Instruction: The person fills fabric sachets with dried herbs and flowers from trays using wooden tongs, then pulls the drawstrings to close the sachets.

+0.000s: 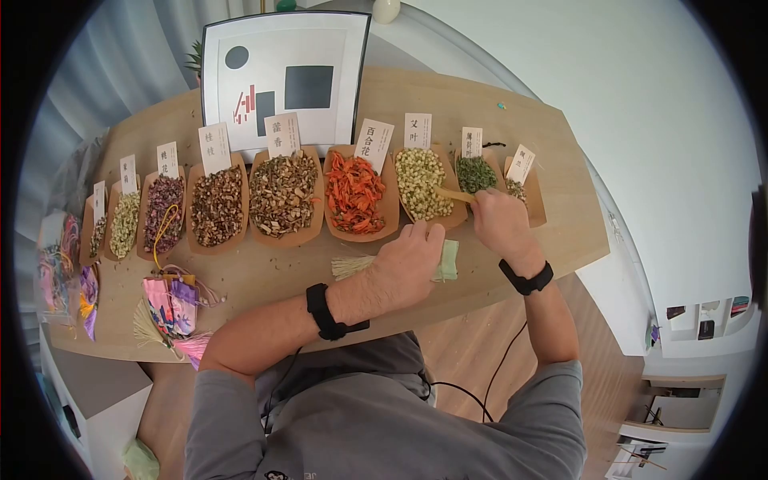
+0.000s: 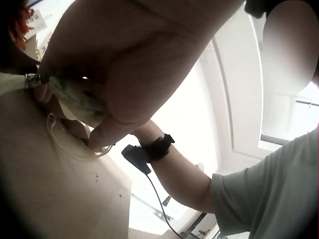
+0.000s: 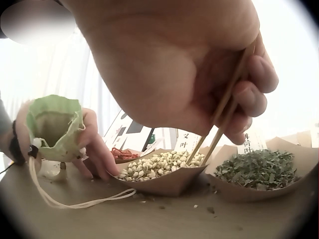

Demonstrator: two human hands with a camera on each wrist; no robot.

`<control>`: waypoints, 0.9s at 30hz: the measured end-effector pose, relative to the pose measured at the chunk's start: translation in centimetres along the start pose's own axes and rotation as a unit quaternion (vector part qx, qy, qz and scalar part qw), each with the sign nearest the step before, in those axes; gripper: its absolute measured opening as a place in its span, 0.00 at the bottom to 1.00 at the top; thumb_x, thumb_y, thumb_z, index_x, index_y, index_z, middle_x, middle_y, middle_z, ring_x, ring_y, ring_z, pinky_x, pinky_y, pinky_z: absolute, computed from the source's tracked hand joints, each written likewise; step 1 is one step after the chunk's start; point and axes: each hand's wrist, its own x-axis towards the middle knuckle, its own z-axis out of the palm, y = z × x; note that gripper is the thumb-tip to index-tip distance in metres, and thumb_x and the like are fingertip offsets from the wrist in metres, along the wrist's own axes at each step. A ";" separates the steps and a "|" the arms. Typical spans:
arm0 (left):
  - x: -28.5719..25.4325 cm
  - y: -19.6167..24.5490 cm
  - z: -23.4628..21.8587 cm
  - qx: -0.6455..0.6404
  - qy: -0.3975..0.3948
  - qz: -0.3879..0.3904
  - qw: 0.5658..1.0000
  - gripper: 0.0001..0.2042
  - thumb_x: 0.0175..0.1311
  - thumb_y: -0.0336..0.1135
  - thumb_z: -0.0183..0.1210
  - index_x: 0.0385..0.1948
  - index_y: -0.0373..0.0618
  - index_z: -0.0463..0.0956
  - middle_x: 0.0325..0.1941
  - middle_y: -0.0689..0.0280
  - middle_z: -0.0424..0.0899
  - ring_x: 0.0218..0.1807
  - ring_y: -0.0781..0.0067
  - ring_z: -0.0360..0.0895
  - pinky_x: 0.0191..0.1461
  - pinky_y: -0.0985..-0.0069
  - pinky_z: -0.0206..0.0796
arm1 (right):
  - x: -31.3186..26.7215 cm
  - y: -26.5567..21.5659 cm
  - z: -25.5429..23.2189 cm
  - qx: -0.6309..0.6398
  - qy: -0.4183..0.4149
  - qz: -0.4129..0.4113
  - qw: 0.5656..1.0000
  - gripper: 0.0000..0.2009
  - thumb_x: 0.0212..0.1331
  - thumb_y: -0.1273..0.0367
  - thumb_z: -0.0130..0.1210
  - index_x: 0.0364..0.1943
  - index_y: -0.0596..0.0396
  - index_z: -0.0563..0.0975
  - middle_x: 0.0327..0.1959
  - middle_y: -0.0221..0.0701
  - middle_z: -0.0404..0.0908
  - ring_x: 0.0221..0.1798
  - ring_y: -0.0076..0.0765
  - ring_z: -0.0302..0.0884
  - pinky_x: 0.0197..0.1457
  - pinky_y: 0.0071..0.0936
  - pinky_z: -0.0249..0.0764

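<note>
My right hand (image 1: 500, 224) grips a light wooden tool (image 1: 454, 194), whose far end rests in the boat tray of pale buds (image 1: 422, 180). In the right wrist view the tool (image 3: 232, 94) reaches down into the buds (image 3: 159, 166) at the tray's right edge. My left hand (image 1: 406, 264) holds a small green pouch (image 1: 448, 260) on the table's front side. The pouch (image 3: 55, 122) has its mouth open and upward, with a cream cord hanging from it. A cream tassel (image 1: 350, 266) lies left of the left hand. In the left wrist view the fingers curl round the pouch (image 2: 77, 99).
A row of paper trays with labels spans the table (image 1: 304, 296): orange petals (image 1: 354, 192) left of the buds, green leaves (image 1: 475, 174) to the right. A framed picture (image 1: 280, 72) stands behind. Embroidered pouches (image 1: 172, 304) lie at front left.
</note>
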 end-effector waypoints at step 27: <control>0.4 0.3 -0.7 -0.050 0.015 -0.031 0.998 0.29 0.62 0.35 0.74 0.58 0.36 0.65 0.58 0.46 0.75 0.63 0.40 0.81 0.62 0.54 0.79 | -2.8 -1.8 1.3 0.084 0.087 0.010 0.993 0.04 0.66 0.72 0.67 0.38 0.55 0.82 0.35 0.37 0.84 0.37 0.52 0.87 0.38 0.43 0.83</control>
